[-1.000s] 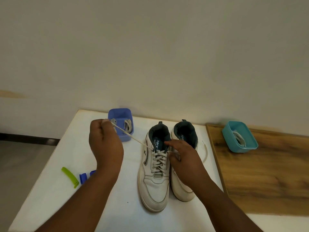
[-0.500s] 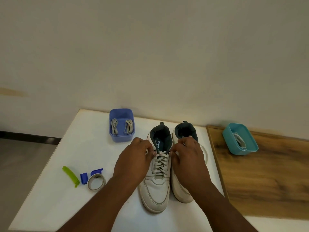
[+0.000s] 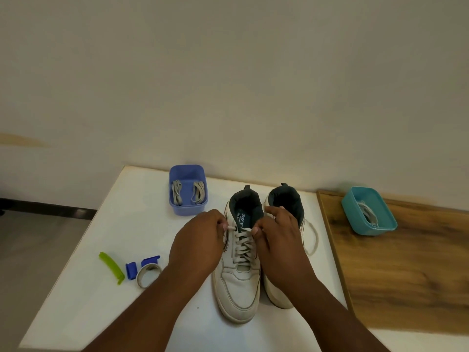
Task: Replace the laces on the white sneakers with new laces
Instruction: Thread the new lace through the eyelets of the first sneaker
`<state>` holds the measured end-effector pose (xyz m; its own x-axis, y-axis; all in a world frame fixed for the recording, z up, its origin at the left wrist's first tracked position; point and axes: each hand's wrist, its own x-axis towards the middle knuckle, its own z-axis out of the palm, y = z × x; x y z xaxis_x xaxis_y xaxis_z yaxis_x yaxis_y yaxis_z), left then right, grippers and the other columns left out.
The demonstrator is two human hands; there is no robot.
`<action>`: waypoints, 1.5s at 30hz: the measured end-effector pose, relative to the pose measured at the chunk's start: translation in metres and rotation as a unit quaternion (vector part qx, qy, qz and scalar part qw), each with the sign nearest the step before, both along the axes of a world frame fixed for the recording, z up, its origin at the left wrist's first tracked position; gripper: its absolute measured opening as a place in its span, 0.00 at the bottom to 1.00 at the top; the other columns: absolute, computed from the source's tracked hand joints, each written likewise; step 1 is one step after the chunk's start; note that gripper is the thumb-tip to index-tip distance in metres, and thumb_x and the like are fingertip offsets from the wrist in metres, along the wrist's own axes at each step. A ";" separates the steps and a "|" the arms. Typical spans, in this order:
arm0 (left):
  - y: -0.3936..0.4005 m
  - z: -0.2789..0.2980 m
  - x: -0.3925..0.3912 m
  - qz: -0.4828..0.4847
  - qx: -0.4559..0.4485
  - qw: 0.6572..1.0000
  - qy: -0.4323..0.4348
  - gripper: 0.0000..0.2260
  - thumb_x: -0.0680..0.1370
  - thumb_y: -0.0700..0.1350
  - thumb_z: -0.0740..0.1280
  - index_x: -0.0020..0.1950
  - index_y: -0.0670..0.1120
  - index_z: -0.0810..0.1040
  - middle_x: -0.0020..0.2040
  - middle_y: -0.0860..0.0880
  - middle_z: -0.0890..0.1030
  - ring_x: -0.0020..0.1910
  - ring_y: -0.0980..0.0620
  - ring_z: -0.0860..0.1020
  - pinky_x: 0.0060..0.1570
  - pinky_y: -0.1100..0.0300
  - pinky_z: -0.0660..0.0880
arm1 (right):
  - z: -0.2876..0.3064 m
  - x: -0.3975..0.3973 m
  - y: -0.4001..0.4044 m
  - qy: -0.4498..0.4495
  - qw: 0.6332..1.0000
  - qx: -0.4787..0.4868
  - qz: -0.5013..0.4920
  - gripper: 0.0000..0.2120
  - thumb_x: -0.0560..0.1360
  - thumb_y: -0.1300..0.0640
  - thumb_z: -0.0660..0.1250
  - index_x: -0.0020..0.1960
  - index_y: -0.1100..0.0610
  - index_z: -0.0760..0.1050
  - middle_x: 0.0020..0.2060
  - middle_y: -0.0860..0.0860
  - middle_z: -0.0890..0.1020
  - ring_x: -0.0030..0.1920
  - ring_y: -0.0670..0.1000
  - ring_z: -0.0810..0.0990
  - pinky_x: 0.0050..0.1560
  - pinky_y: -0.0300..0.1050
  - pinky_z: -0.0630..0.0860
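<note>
My left hand pinches the lace end at the top left eyelet of the left sneaker, fingers curled tight in a grip on the lace tip. My right hand curls at the top right eyelet of the same shoe, thumb and forefinger together there; I cannot tell for sure whether lace sits inside that grip. The lace criss-crosses down the tongue between my hands. The right sneaker stands touching the left one at its 3 o'clock side, mostly under my right wrist, and a loose lace loops on the white counter beyond it. At 11 o'clock from the shoes sits a blue tub with two bundled laces inside. At 3 o'clock, well apart on the wooden board, a teal tub holds another lace. At 9 o'clock lie a green clip, blue clip pieces and a ring of tape.
</note>
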<state>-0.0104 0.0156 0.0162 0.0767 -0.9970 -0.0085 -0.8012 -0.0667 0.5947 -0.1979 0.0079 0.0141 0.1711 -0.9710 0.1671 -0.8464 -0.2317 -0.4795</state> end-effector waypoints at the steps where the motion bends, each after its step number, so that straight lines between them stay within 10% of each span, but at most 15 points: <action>1: 0.000 0.000 0.000 -0.003 0.003 1.000 -0.006 0.10 0.84 0.49 0.58 0.61 0.52 0.77 0.52 0.52 0.80 0.45 0.57 0.75 0.39 0.69 0.65 | 0.000 0.000 0.000 -0.016 1.000 -0.005 -0.004 0.08 0.84 0.53 0.60 0.55 0.50 0.78 0.70 0.52 0.72 0.76 0.53 0.61 0.76 0.57 0.64; 9: 0.001 0.012 -0.001 -0.047 0.068 0.997 -0.009 0.18 0.82 0.41 0.62 0.70 0.56 0.74 0.62 0.49 0.78 0.57 0.51 0.78 0.56 0.62 0.72 | 0.000 -0.004 -0.001 0.050 0.998 0.046 0.008 0.20 0.82 0.46 0.52 0.68 0.43 0.77 0.78 0.51 0.66 0.81 0.56 0.51 0.79 0.53 0.49; 16: 0.005 0.025 0.000 0.026 0.009 0.997 0.068 0.08 0.83 0.46 0.61 0.61 0.55 0.73 0.41 0.54 0.78 0.37 0.55 0.78 0.36 0.65 0.71 | 0.003 -0.006 0.000 0.087 0.995 0.050 -0.009 0.28 0.78 0.51 0.64 0.77 0.46 0.65 0.76 0.52 0.68 0.80 0.58 0.55 0.80 0.60 0.53; 22: 0.007 0.034 0.002 0.040 0.073 0.991 0.104 0.04 0.81 0.50 0.63 0.52 0.54 0.77 0.41 0.55 0.80 0.39 0.56 0.79 0.36 0.65 0.71 | 0.004 -0.015 0.003 0.204 0.976 -0.003 -0.073 0.07 0.76 0.51 0.71 0.54 0.45 0.81 0.77 0.58 0.67 0.80 0.66 0.53 0.78 0.67 0.46; 26: 0.010 0.033 0.006 -0.023 0.178 0.982 0.062 0.15 0.81 0.54 0.63 0.46 0.45 0.82 0.43 0.45 0.83 0.43 0.49 0.81 0.42 0.57 0.75 | 0.013 -0.025 0.000 0.208 0.973 -0.020 -0.100 0.06 0.79 0.48 0.64 0.54 0.45 0.79 0.69 0.55 0.75 0.72 0.61 0.69 0.72 0.59 0.65; 29: 0.016 0.040 0.006 -0.076 0.175 0.975 0.116 0.12 0.80 0.52 0.63 0.45 0.49 0.83 0.42 0.50 0.84 0.43 0.53 0.82 0.50 0.54 0.79 | 0.038 -0.029 -0.001 0.139 0.983 -0.035 -0.112 0.14 0.83 0.45 0.57 0.45 0.49 0.76 0.45 0.49 0.79 0.42 0.47 0.76 0.41 0.42 0.71; 33: 0.025 0.049 0.002 -0.139 0.260 0.933 0.204 0.11 0.83 0.49 0.61 0.49 0.53 0.83 0.41 0.54 0.85 0.47 0.59 0.81 0.58 0.59 0.75 | 0.076 -0.013 0.008 -0.186 0.966 0.077 -0.159 0.19 0.83 0.48 0.60 0.37 0.54 0.77 0.30 0.48 0.79 0.31 0.45 0.76 0.32 0.40 0.70; 37: 0.032 0.062 -0.006 -0.236 0.336 0.889 0.200 0.11 0.84 0.50 0.59 0.59 0.51 0.80 0.51 0.53 0.86 0.56 0.54 0.80 0.61 0.57 0.74 | 0.117 0.023 0.035 -0.311 0.950 0.023 0.007 0.09 0.82 0.58 0.64 0.52 0.49 0.82 0.43 0.43 0.85 0.42 0.40 0.82 0.42 0.34 0.77; 41: 0.038 0.066 -0.004 -0.292 0.336 0.894 0.062 0.18 0.85 0.47 0.59 0.74 0.45 0.69 0.71 0.45 0.74 0.67 0.49 0.74 0.61 0.60 0.70 | 0.130 0.036 0.056 -0.089 0.941 -0.029 0.326 0.26 0.82 0.54 0.64 0.77 0.39 0.64 0.72 0.35 0.70 0.63 0.38 0.76 0.58 0.36 0.77; 45: 0.039 0.071 -0.009 -0.313 0.338 0.882 0.105 0.15 0.85 0.43 0.57 0.70 0.43 0.74 0.67 0.46 0.78 0.65 0.51 0.76 0.52 0.72 0.70 | 0.103 0.020 0.044 -0.063 0.965 -0.059 0.246 0.19 0.82 0.49 0.61 0.72 0.39 0.72 0.61 0.36 0.81 0.59 0.36 0.79 0.58 0.36 0.78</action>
